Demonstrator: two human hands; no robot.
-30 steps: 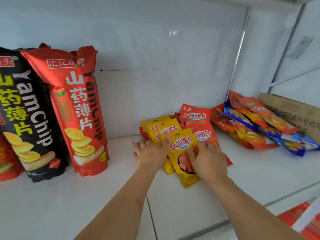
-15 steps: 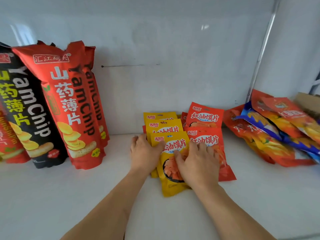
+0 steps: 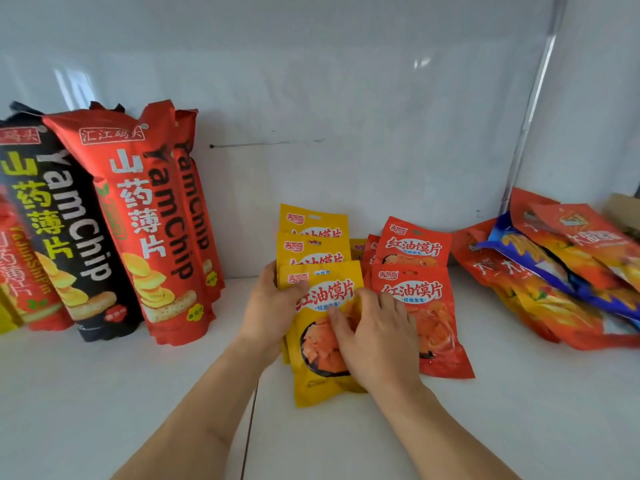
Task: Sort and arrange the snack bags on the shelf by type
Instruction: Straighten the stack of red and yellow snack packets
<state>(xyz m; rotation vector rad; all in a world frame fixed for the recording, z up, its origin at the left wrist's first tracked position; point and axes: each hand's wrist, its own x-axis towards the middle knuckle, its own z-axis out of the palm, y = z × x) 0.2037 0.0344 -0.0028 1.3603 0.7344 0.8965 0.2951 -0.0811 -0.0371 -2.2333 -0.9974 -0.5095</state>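
Observation:
A front yellow snack bag (image 3: 320,384) lies tilted on the white shelf (image 3: 104,393), leaning on two more yellow bags (image 3: 313,225) that stand behind it. My left hand (image 3: 268,306) grips the left edge of the yellow bags, thumb on the front bag's face. My right hand (image 3: 377,337) rests on the front yellow bag, fingers spread and reaching over onto a small red bag (image 3: 436,317). Another small red bag (image 3: 414,244) stands behind that one, and a few bags show partly in the gap between the two rows.
Tall yam chip bags stand at the left against the back wall: red ones (image 3: 138,220) and a black one (image 3: 59,220). A loose pile of orange and blue bags (image 3: 554,278) lies at the right, beside a cardboard box (image 3: 623,209). A shelf post (image 3: 530,123) rises behind it.
The view has shifted left and closer. Both hands have straightened the front yellow bag in line with the yellow row, beside the red row.

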